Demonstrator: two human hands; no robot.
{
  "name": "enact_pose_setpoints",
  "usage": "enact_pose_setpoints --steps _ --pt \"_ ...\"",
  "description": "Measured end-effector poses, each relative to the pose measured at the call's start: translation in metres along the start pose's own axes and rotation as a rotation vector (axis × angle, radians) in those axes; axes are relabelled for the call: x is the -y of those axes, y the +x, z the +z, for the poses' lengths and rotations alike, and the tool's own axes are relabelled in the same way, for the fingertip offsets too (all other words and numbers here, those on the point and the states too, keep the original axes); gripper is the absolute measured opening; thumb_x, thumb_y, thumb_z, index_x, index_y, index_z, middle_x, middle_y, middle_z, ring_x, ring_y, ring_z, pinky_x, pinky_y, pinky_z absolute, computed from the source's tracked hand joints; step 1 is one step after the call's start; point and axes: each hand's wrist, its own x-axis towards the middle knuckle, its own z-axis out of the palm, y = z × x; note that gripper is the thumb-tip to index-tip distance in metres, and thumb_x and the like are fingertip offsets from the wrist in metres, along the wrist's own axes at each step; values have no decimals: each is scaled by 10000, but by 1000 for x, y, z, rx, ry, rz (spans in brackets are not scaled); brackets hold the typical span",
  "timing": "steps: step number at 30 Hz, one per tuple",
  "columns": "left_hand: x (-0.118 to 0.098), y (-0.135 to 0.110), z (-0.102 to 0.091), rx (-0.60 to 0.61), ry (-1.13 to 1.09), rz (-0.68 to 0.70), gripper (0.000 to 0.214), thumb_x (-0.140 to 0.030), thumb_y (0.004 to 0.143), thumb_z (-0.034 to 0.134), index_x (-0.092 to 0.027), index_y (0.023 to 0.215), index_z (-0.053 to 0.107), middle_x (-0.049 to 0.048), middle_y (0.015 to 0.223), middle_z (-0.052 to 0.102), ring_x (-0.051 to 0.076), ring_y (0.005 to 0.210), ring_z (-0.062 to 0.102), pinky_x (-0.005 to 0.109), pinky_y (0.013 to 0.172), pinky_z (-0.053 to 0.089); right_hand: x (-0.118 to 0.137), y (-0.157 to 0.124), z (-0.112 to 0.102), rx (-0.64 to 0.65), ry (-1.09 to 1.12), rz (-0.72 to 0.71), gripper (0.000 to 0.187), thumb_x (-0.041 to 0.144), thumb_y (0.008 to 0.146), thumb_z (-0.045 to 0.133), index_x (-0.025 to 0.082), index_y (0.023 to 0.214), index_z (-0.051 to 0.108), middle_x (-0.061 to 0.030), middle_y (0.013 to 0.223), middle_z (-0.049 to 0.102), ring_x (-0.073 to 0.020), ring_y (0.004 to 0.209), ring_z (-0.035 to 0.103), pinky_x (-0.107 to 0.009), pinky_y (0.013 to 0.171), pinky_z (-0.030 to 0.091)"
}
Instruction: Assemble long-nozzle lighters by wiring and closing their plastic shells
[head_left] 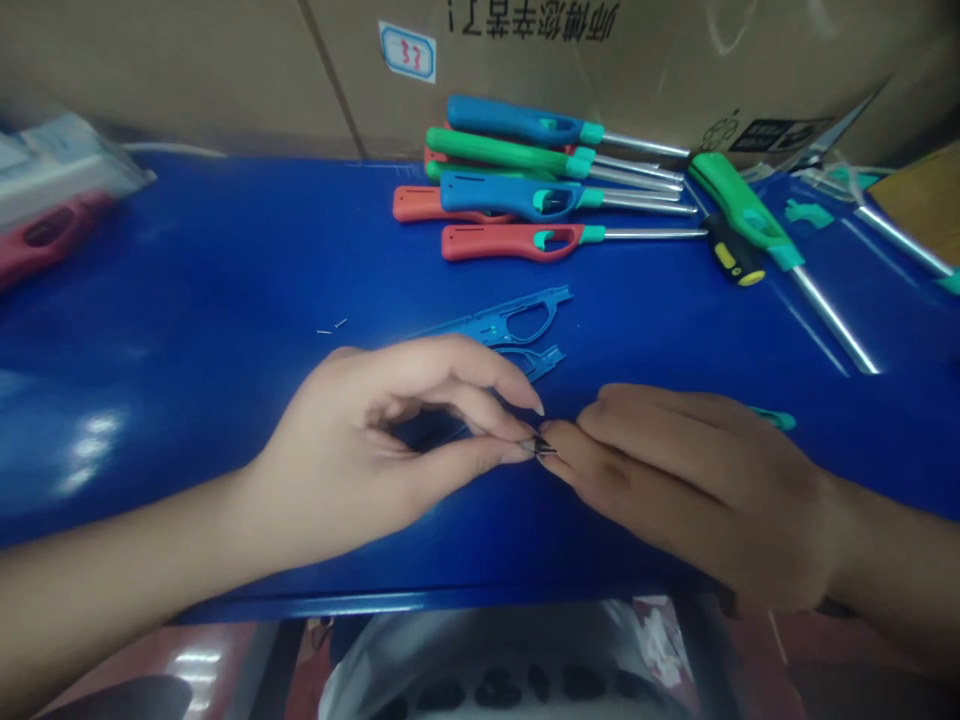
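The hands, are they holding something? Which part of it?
Yes. The left hand pinches a tiny dark metal piece at one end, and the right hand's fingertips seem to grip its other end. It's too small to tell what it is.

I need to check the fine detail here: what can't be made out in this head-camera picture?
- Small dark part between the left hand and right hand: head view, fingertips hide most of it.
- Lower blue plastic frame: head view, left hand hides part of it.
- Tiny metal bits on the blue table: head view, too small to identify.
- White bag: head view, cut off by the bottom edge.
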Motion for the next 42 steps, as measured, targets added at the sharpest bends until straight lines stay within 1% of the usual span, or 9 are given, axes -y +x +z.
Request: enact_pose_setpoints --steps 4,10,17,20,23,25,29,35,42 --pt "-1 -1 0 -26 2 8 186 -239 863 864 -278 995 739 -33 853 836 180 742 811 276 788 681 -1 -1 -1 56 20 50 267 91 1045 564 147 809 675 -10 738 579 -139 669 529 -312 600 471" --pt "-4 2 0 22 -124 -23 214 -137 846 864 -263 965 738 -70 850 836 132 797 813 193 800 664 -1 -4 -1 60 -23 24 178 147 1071 545 141 984 700 -10 786 602 -153 714 549 -316 674 518" --pt "-6 4 2 22 -186 -80 180 -140 823 871 -244 885 738 -60 815 824 149 761 814 192 729 657 -3 -4 -1 99 51 46 259 200 1079 499 253 971 728 7 783 688 -154 680 609 -303 670 557" --pt "-5 2 1 -3 -129 -73 168 -171 834 868 -255 909 743 -56 825 823 165 766 815 213 722 659 -2 1 -2 86 2 102 257 190 1078 509 233 955 731 3 769 699 -150 659 631 -292 652 560" --pt "-4 1 -2 -25 10 1 192 -226 866 854 -287 1017 751 -52 920 837 172 809 814 250 799 669 0 6 -3 16 3 207 172 173 1051 578 198 1001 740 -16 827 749 -142 711 691 -257 659 574" --pt "-5 0 -4 -30 140 103 194 -273 878 851 -301 1044 756 -43 985 838 175 842 805 273 835 667 1 9 -4 3 86 271 129 176 1031 623 204 1028 749 -10 855 766 -129 744 713 -228 661 572" --pt "-4 0 -5 -56 317 271 119 -309 906 831 -300 1010 775 -43 962 831 143 833 784 224 810 644 0 13 -5 -3 268 389 123 151 1008 654 186 958 761 22 762 713 -68 636 648 -175 608 516" --pt "-4 1 -4 -38 356 302 92 -218 950 766 -280 1011 795 -38 985 834 122 846 789 182 807 620 -1 14 -5 -33 356 419 116 130 996 665 157 950 768 6 792 722 -59 660 641 -167 627 499" --pt "-2 1 -5 -35 346 280 108 -191 943 753 -279 970 810 -30 923 833 132 787 783 195 743 620 -4 13 -3 -28 323 428 86 148 937 735 206 995 759 28 793 724 -85 634 637 -205 611 518"
